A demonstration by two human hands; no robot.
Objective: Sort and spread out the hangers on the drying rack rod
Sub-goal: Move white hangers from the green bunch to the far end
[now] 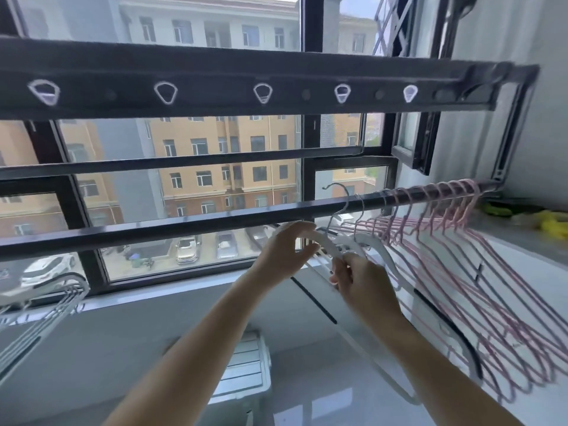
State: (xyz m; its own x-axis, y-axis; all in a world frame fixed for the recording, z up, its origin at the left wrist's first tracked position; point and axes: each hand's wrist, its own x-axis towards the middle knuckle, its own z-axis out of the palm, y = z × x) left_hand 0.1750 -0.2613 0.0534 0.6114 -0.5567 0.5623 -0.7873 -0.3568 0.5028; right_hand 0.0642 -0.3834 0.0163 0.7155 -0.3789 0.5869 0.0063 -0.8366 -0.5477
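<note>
Fingers point(302, 233) of both hands closed around a white hanger point(319, 241) beside pink hangers point(455, 235) on the rod point(184, 224)

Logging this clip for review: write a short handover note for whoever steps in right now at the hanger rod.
Left hand and right hand: both gripping white hangers just below the rod.
Pink hangers: bunched tight at the rod's right end.
More white hangers: a cluster at far left.
Done: colours look grouped apart.
Left: hang the held white ones, then spread the pink bunch along the bare middle of the rod.
</note>
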